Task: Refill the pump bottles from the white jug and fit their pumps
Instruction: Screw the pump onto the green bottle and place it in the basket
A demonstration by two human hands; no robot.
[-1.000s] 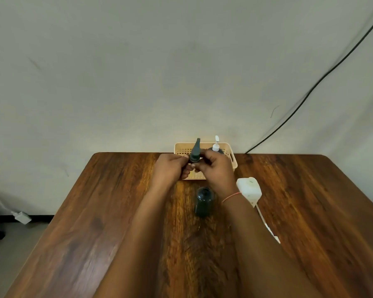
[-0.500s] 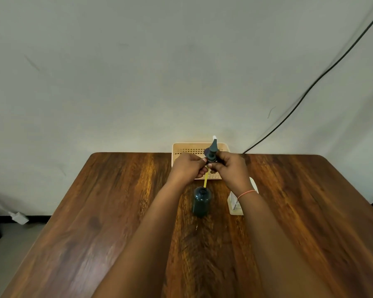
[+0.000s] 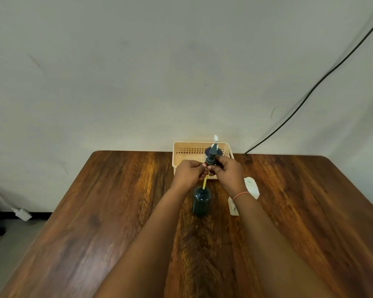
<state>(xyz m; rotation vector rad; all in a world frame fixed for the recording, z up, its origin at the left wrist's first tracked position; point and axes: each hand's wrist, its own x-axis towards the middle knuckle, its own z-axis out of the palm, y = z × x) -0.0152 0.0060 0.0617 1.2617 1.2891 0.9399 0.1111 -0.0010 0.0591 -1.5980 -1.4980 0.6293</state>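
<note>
Both hands up over the table [image 3: 99,222], fingers curled. Our right hand [image 3: 228,171] pinches the collar of the dark pump [image 3: 211,158]; our left hand [image 3: 190,172] pinches it from the other side, just below. The pump's yellow tube [image 3: 205,183] hangs down, tip at the mouth of the dark bottle [image 3: 201,202], which stands upright between our forearms. Can't tell if the tip is inside. White jug [image 3: 252,187] near the right wrist. Basket [image 3: 186,152] at the far edge holds a white pump [image 3: 215,138].
</note>
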